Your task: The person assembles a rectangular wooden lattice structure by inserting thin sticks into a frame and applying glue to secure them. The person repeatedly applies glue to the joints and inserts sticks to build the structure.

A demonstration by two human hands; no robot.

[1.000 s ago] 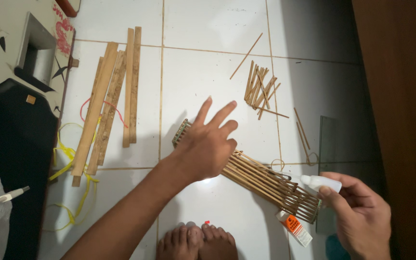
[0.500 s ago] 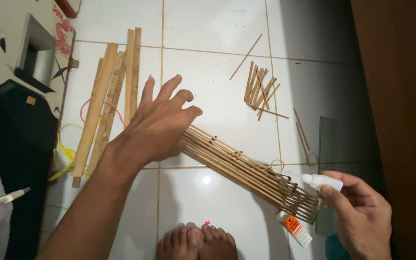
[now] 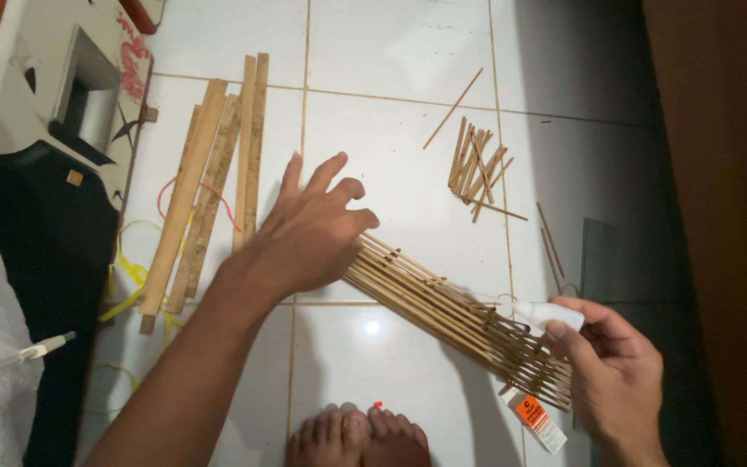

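Observation:
A mat of thin bamboo sticks (image 3: 443,303) lies slanted on the white tiled floor (image 3: 391,78). My left hand (image 3: 309,229) hovers with fingers spread over the mat's upper left end, beside a row of long flat bamboo slats (image 3: 209,186). My right hand (image 3: 611,376) grips a small white glue bottle (image 3: 546,313), with its tip at the mat's lower right end. A small white and orange box (image 3: 536,421) lies just under that end.
A loose pile of short bamboo sticks (image 3: 477,169) lies further up the floor. Yellow and red strings (image 3: 136,272) trail under the slats. A white board and dark surface (image 3: 54,130) are at left. My bare feet (image 3: 356,437) show at the bottom. Dark wood (image 3: 719,173) borders the right.
My left hand has slid from the middle of the bamboo mat up and left toward the long slats. My right hand with the glue bottle has stayed put.

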